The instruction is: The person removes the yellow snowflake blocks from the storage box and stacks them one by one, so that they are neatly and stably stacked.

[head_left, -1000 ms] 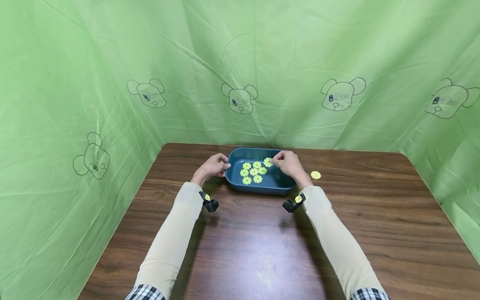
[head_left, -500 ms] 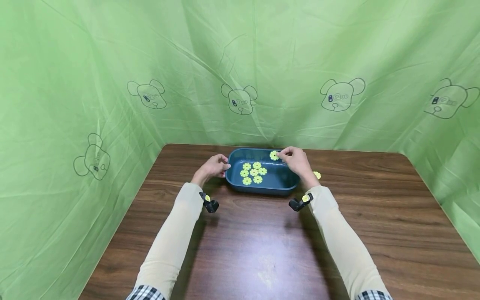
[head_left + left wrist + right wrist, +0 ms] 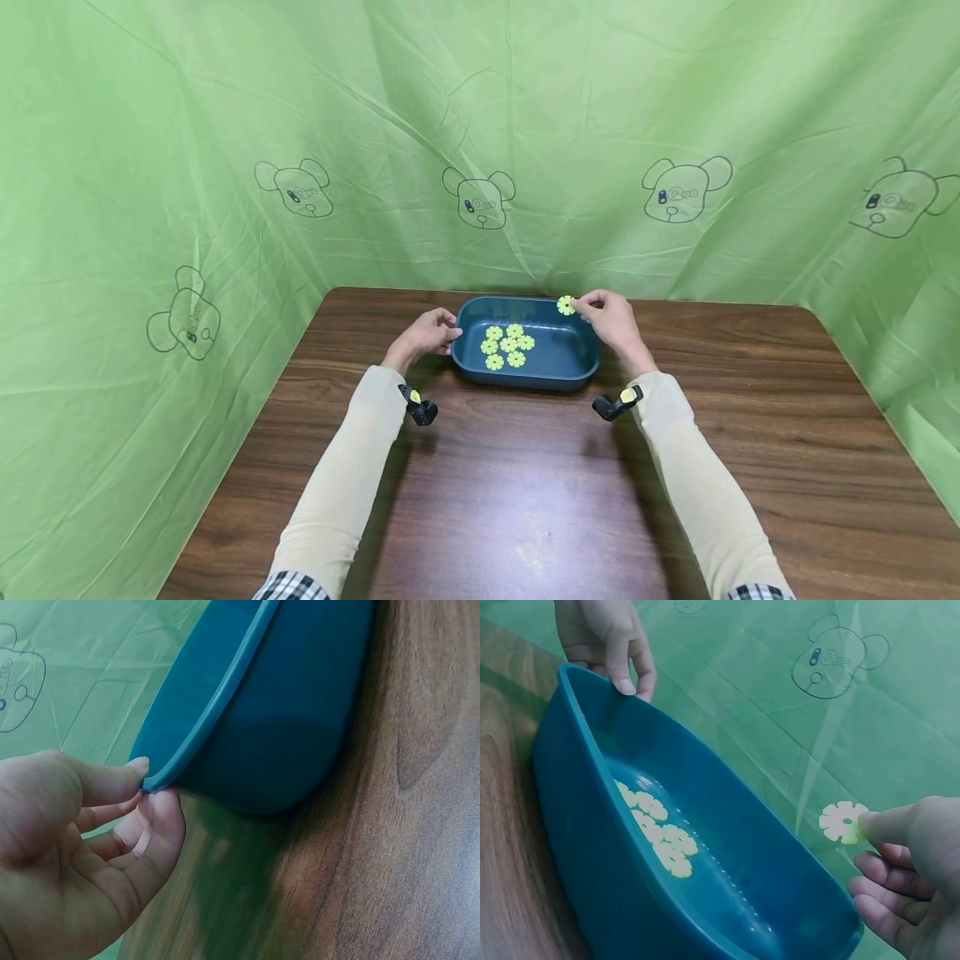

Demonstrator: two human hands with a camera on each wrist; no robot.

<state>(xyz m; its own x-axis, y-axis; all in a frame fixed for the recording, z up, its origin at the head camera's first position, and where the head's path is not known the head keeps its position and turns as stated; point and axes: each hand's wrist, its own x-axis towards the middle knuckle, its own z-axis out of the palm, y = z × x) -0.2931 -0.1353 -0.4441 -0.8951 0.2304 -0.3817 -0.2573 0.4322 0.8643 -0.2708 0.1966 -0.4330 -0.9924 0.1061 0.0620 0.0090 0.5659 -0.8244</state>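
- Right grip (image 3: 611, 320) pinches a yellow flower piece (image 3: 832, 823) by its edge, near the far right corner of the tub (image 3: 525, 381); a slack pinch could drop it.
- Left grip (image 3: 426, 333) pinches the tub's left rim; an uneven pull could tilt it.
- Other flower pieces (image 3: 508, 347) lie on the tub's floor, left of its middle, and could slide if it jolts.

Got a green sheet (image 3: 390, 100) hung round the back and both sides, pretty wrinkled. Looking at five line-drawn bear heads (image 3: 482, 202) on it, including a lower one tilted over on the left. Also seeing a brown wood-grain table (image 3: 787, 408), far corners rounded, whitish glare (image 3: 534, 533) up front.
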